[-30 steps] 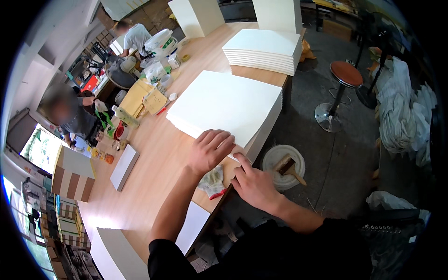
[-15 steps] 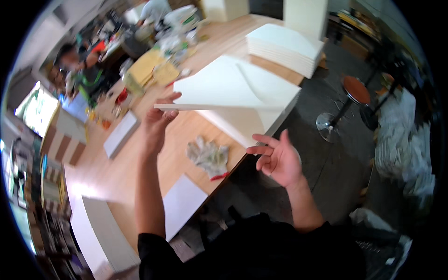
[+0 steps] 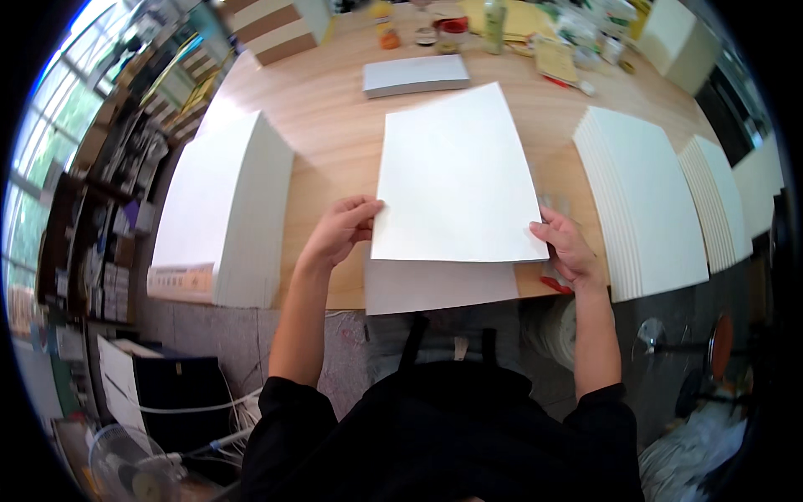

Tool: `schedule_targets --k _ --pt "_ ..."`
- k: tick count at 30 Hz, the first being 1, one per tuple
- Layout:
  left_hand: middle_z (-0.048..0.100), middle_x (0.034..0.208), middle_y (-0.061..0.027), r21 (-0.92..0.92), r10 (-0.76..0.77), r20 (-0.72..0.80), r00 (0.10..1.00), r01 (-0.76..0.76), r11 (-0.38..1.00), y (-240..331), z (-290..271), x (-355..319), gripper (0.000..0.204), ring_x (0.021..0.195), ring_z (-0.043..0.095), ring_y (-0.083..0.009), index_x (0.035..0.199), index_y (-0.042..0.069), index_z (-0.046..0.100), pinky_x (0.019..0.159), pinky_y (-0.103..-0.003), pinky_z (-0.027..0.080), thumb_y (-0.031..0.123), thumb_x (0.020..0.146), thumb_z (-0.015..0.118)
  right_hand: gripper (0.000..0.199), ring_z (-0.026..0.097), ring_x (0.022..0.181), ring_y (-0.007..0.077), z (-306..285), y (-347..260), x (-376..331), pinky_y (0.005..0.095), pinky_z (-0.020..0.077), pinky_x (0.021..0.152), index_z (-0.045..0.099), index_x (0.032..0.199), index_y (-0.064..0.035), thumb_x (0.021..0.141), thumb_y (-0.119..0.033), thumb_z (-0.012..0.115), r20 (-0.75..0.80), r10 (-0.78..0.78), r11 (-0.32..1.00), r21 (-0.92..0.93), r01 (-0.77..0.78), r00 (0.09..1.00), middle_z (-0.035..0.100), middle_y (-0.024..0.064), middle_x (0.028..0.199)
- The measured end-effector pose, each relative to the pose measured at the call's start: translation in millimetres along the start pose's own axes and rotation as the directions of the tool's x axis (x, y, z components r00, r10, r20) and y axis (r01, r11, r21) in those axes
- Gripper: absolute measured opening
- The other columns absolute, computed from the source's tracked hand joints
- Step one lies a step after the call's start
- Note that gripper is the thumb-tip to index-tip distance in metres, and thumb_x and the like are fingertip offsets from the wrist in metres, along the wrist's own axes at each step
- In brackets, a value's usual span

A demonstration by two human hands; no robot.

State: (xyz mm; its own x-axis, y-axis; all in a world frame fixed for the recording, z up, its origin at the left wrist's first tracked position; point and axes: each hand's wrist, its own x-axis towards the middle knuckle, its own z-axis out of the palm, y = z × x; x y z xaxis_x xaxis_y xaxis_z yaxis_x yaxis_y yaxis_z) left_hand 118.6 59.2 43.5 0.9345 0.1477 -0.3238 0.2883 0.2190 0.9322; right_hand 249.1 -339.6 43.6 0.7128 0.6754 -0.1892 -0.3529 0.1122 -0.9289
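One white board (image 3: 457,180), fingers (image 3: 544,232) at both sides

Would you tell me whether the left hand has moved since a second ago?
Yes: the left hand has moved left, away from the larger white stack at right.

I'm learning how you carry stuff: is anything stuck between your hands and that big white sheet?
Nothing visible: the left hand grips the big white sheet by its left edge, the right hand by its right edge. A fabric glove lies partly hidden behind the right hand, not in between.
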Motion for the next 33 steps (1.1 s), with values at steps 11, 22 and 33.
schedule_targets --k 11,22,33 --pt "0.071 0.082 -0.0032 0.378 -0.087 -0.180 0.980 0.150 0.914 -9.6 -18.0 -9.7 0.028 0.068 0.065 -0.0096 0.101 0.000 0.074 0.060 -0.025 0.052 0.028 0.100 0.073 0.045 0.051 0.059 -0.0014 34.0 26.4 20.0 0.0177 0.0352 0.047 0.064 0.138 0.0036 0.102 -0.020 0.073 -0.300 -0.056 0.920 -0.386 -0.068 0.952 0.076 -0.0013 0.088" --pt "0.074 0.113 -0.0151 0.801 0.327 -0.207 0.922 -0.032 0.598 -34.9 -5.6 -79.7 0.029 0.109 0.068 -0.0335 0.114 -0.001 0.074 0.096 -0.045 0.055 0.014 0.090 0.078 0.036 0.055 0.060 0.0036 26.1 19.6 21.9 0.0211 0.0415 0.051 0.071 0.131 0.0023 0.105 -0.022 0.066 -0.292 -0.034 0.836 -0.533 -0.133 0.956 0.071 -0.0006 0.081" --pt "0.055 0.155 -0.0152 0.853 0.517 -0.182 0.837 -0.127 0.506 -78.4 31.8 -113.6 0.060 0.151 0.038 -0.0416 0.137 0.000 0.066 0.122 -0.049 0.036 0.008 0.082 0.085 0.030 0.068 0.080 0.0266 19.3 23.9 17.9 0.0351 0.0516 0.075 0.075 0.121 -0.0007 0.100 -0.021 0.070 -0.128 -0.298 0.515 -0.856 0.046 0.946 0.073 0.0141 0.090"
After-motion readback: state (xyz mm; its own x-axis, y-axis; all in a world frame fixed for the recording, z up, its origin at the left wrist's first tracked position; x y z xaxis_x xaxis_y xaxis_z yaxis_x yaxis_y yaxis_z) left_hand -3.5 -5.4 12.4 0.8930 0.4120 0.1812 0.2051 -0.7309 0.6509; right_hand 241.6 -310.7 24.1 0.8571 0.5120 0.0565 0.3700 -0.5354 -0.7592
